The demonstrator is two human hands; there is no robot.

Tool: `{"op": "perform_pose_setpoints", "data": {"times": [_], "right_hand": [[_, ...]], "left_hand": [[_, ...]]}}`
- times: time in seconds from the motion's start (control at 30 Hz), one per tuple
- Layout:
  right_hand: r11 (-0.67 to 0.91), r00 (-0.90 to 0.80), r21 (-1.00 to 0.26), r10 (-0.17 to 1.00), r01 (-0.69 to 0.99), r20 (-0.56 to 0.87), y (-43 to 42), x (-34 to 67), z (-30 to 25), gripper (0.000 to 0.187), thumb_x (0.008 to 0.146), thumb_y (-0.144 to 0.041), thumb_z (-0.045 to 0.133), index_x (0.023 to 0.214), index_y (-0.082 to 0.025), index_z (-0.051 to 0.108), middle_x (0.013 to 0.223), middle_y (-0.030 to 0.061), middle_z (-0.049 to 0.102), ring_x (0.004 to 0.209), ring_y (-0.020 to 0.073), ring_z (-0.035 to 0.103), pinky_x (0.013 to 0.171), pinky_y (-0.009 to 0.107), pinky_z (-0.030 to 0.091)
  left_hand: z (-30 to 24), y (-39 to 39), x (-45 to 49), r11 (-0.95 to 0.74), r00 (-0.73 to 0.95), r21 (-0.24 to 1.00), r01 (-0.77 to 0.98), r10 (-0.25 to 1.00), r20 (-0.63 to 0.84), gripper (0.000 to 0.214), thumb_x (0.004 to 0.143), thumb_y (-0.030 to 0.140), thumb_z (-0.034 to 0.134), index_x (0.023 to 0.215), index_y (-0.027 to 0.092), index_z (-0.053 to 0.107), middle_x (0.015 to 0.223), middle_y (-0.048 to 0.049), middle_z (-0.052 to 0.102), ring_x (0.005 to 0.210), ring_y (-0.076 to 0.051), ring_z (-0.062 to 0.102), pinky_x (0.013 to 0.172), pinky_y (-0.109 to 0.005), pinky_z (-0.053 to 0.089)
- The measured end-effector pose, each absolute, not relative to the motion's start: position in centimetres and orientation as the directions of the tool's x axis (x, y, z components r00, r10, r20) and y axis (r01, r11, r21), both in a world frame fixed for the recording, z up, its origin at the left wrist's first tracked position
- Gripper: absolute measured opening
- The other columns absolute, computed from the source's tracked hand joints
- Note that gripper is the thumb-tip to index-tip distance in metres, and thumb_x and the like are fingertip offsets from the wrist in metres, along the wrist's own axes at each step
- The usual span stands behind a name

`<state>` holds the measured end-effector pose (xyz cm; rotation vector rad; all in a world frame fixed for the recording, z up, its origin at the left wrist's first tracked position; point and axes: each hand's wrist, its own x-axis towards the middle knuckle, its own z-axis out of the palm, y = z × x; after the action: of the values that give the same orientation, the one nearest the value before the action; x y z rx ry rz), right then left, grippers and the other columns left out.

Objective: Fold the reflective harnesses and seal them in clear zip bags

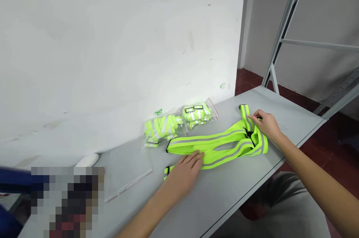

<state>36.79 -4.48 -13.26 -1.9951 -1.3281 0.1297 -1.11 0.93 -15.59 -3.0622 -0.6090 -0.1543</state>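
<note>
A neon yellow-green reflective strap vest with grey stripes and black buckles lies spread on the grey tabletop. My left hand rests flat on its near left part, fingers stretched out over the straps. At the other end, my right hand pinches a strap near a small black fitting. Behind the vest, against the wall, clear zip bags hold folded yellow-green reflective vests: one bag on the left, and a red-edged bag to its right that seems to lie on another.
A clear empty-looking plastic bag lies left of my left hand, with a white rounded object behind it. A pixelated patch hides the lower left. The white wall bounds the back; a metal rack frame rises at the right end.
</note>
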Motion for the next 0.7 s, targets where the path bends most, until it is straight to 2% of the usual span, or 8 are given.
{"op": "perform_pose_setpoints", "data": {"times": [0.07, 0.13, 0.2, 0.27, 0.37, 0.47, 0.6, 0.7], "right_hand": [[-0.196, 0.507, -0.670, 0.806, 0.716, 0.305, -4.6, 36.7, -13.1, 0.040, 0.084, -0.062, 0.050, 0.078, -0.022, 0.053, 0.065, 0.0013, 0.059, 0.057, 0.0162, 0.050, 0.057, 0.028, 0.036], [-0.186, 0.523, -0.719, 0.806, 0.669, 0.278, -4.6, 36.5, -12.9, 0.043, 0.085, -0.063, 0.046, 0.085, -0.021, 0.052, 0.062, -0.0008, 0.056, 0.052, 0.0144, 0.047, 0.052, 0.027, 0.036], [-0.181, 0.510, -0.753, 0.829, 0.633, 0.229, -4.2, 36.1, -12.9, 0.045, 0.085, -0.064, 0.044, 0.089, -0.020, 0.052, 0.057, -0.0035, 0.053, 0.046, 0.0127, 0.043, 0.047, 0.026, 0.035], [-0.184, 0.492, -0.767, 0.849, 0.615, 0.191, -3.5, 35.8, -13.1, 0.046, 0.083, -0.065, 0.047, 0.089, -0.020, 0.053, 0.056, -0.0049, 0.052, 0.045, 0.0120, 0.042, 0.046, 0.026, 0.035], [-0.209, 0.488, -0.754, 0.857, 0.623, 0.166, -2.2, 35.2, -14.0, 0.047, 0.078, -0.065, 0.055, 0.089, -0.019, 0.054, 0.055, -0.0061, 0.050, 0.048, 0.0130, 0.045, 0.049, 0.026, 0.037], [-0.245, 0.483, -0.706, 0.862, 0.664, 0.155, -1.4, 34.9, -15.5, 0.046, 0.076, -0.063, 0.060, 0.091, -0.019, 0.055, 0.058, -0.0048, 0.052, 0.054, 0.0158, 0.050, 0.054, 0.027, 0.039], [-0.260, 0.458, -0.635, 0.873, 0.728, 0.168, -0.7, 35.2, -17.1, 0.045, 0.081, -0.059, 0.057, 0.099, -0.018, 0.057, 0.080, 0.0050, 0.062, 0.080, 0.0229, 0.058, 0.073, 0.033, 0.043], [-0.296, 0.497, -0.605, 0.846, 0.739, 0.195, 0.4, 35.9, -17.7, 0.059, 0.078, -0.057, 0.061, 0.116, -0.013, 0.053, 0.115, 0.0171, 0.056, 0.111, 0.0311, 0.050, 0.094, 0.041, 0.037]], "left_hand": [[-14.5, 0.8, -1.2, -0.921, 0.918, 0.034, 0.389, 0.390, 0.068, 0.036, 0.089, 0.008, 0.039, 0.114, 0.021, 0.061, 0.128, -0.0060, 0.063, 0.121, -0.025, 0.054, 0.099, -0.044, 0.042], [-12.5, 0.2, -0.4, -0.924, 0.927, 0.112, 0.366, 0.372, 0.040, 0.033, 0.088, 0.019, 0.046, 0.117, 0.025, 0.060, 0.129, -0.0050, 0.062, 0.121, -0.026, 0.053, 0.104, -0.047, 0.038], [-10.4, -1.1, 1.5, -0.927, 0.941, 0.207, 0.314, 0.333, 0.062, 0.043, 0.087, 0.036, 0.052, 0.129, 0.025, 0.052, 0.142, -0.0061, 0.051, 0.130, -0.028, 0.045, 0.107, -0.046, 0.036], [-9.1, -2.6, 4.7, -0.946, 0.965, 0.244, 0.213, 0.242, 0.097, 0.053, 0.089, 0.048, 0.048, 0.137, 0.023, 0.045, 0.152, -0.0084, 0.037, 0.137, -0.029, 0.035, 0.110, -0.046, 0.033], [-9.5, -4.4, 10.7, -0.980, 0.976, 0.188, 0.067, 0.104, 0.194, 0.054, 0.096, 0.050, 0.034, 0.141, 0.021, 0.039, 0.152, -0.0101, 0.036, 0.142, -0.028, 0.027, 0.114, -0.052, 0.021], [-11.7, -5.1, 15.4, -0.990, 0.965, 0.116, 0.078, 0.104, 0.241, 0.056, 0.097, 0.050, 0.032, 0.138, 0.013, 0.042, 0.147, -0.0166, 0.043, 0.142, -0.030, 0.027, 0.114, -0.054, 0.019], [-14.4, -5.0, 17.2, -0.978, 0.952, 0.160, 0.134, 0.172, 0.254, 0.053, 0.095, 0.050, 0.038, 0.127, 0.010, 0.052, 0.134, -0.0171, 0.055, 0.128, -0.031, 0.045, 0.113, -0.048, 0.025], [-14.8, -4.3, 17.3, -0.952, 0.937, 0.276, 0.135, 0.213, 0.276, 0.048, 0.094, 0.045, 0.044, 0.125, 0.010, 0.054, 0.123, -0.0143, 0.062, 0.117, -0.028, 0.053, 0.108, -0.042, 0.034]]}}
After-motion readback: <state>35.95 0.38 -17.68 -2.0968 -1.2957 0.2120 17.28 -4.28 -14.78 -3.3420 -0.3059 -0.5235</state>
